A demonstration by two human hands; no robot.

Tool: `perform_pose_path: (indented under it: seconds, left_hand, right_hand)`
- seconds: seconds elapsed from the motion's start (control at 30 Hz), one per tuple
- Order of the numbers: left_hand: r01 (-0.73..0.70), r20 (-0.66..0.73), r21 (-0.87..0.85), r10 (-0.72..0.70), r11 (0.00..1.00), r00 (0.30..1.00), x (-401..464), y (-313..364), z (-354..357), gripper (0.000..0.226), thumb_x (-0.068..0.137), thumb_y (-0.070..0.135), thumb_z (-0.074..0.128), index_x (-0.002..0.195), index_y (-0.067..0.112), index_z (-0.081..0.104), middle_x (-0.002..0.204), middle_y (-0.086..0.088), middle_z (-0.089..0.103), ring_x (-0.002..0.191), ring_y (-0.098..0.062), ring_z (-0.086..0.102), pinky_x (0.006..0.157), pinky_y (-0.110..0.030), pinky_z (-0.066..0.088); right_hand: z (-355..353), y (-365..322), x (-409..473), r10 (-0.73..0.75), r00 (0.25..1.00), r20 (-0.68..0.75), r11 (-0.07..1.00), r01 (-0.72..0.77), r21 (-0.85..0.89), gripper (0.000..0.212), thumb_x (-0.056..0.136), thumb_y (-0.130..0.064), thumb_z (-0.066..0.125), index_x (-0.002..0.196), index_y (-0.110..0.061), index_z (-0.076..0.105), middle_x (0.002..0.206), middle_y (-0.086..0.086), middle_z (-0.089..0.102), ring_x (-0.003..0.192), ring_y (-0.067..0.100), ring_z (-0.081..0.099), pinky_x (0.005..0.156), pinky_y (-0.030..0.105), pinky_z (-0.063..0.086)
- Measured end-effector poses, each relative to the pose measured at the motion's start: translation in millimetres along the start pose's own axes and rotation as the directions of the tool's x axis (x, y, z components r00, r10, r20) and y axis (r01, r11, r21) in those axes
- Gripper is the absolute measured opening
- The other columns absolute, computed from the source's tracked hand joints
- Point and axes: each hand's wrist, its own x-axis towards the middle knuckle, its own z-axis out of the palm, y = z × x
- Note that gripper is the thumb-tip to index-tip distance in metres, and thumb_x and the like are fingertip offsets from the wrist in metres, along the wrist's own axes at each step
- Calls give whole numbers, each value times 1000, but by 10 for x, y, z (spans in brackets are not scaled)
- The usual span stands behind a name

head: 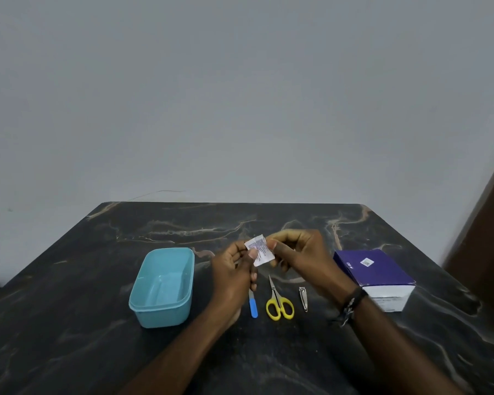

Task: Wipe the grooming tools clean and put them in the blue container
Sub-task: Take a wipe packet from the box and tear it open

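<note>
A small white wipe sachet (259,250) with printed text is held above the table between both hands. My left hand (234,269) pinches its left edge and my right hand (300,253) pinches its right edge. Below them on the dark marble table (83,323) lie three tools in a row: a nail file with a blue handle (253,305), partly hidden by my left hand, yellow-handled scissors (278,302), and a metal nail clipper (303,298). The blue container (162,286) stands open and empty to the left of my left hand.
A purple and white box (378,276) sits on the table at the right, near my right wrist. A grey wall rises behind the table's far edge. A brown wooden surface (491,238) stands at the far right.
</note>
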Motion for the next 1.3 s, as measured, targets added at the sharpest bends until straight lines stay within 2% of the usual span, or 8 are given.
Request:
perform_pose_path:
  seconds: [0.13, 0.3, 0.37, 0.53, 0.67, 0.93, 1.3]
  left_hand:
    - [-14, 4, -35, 14, 999, 1000, 3, 11, -37, 14, 97, 6, 55, 105, 11, 65, 74, -17, 64, 41, -7, 44, 38, -22, 39]
    - [-4, 35, -20, 4, 1000, 999, -2, -34, -80, 18, 97, 6, 55, 106, 16, 66, 72, -7, 70, 42, -6, 45, 39, -21, 39]
    - [-6, 39, -13, 6, 1000, 999, 10, -51, -93, 18, 97, 6, 55, 107, 16, 67, 74, -8, 71, 43, -6, 45, 39, -21, 39]
    - [-8, 69, -13, 9, 1000, 998, 17, -92, -113, 19, 96, 5, 55, 105, 17, 67, 77, -6, 74, 42, -6, 46, 39, -20, 41]
    - [-35, 101, 2, 35, 999, 994, 3, -97, -123, 19, 96, 6, 55, 106, 16, 67, 73, -4, 72, 44, -7, 47, 39, -21, 42]
    - [-17, 102, -26, 20, 1000, 995, -22, -105, -128, 17, 96, 6, 56, 104, 15, 68, 72, -7, 69, 44, -7, 46, 39, -22, 41]
    - [-31, 114, -48, 36, 998, 993, -44, -67, -138, 17, 95, 4, 56, 106, 11, 67, 73, -4, 69, 45, -8, 47, 40, -23, 42]
  right_hand:
    - [-3, 118, -11, 33, 999, 1, 997, -33, 70, 22, 81, -28, 72, 92, -11, 77, 74, 12, 74, 61, 18, 66, 50, 23, 50]
    - [-18, 225, -27, 84, 996, 23, 992, -86, 93, 24, 80, -30, 72, 95, -12, 77, 79, 17, 74, 66, 24, 66, 54, 26, 51]
    - [-14, 226, -50, 91, 995, 30, 990, -94, 107, 21, 80, -26, 73, 95, -13, 77, 80, 16, 75, 68, 24, 67, 56, 26, 52]
    - [66, 238, -79, 95, 995, 23, 985, -97, 145, 12, 87, -1, 68, 97, -7, 72, 81, 11, 76, 63, 13, 69, 54, 22, 53]
    - [107, 233, -106, 94, 996, -1, 975, -92, 204, 12, 87, -12, 71, 97, -5, 73, 86, 15, 75, 68, 15, 68, 56, 27, 55]
    - [109, 238, -146, 109, 993, 38, 957, -115, 267, 24, 84, -27, 73, 97, -7, 74, 95, 19, 74, 78, 21, 69, 59, 26, 56]
    - [113, 260, -145, 139, 988, 62, 919, -152, 363, 24, 81, -25, 71, 97, -8, 76, 95, 19, 74, 77, 20, 69, 59, 23, 56]
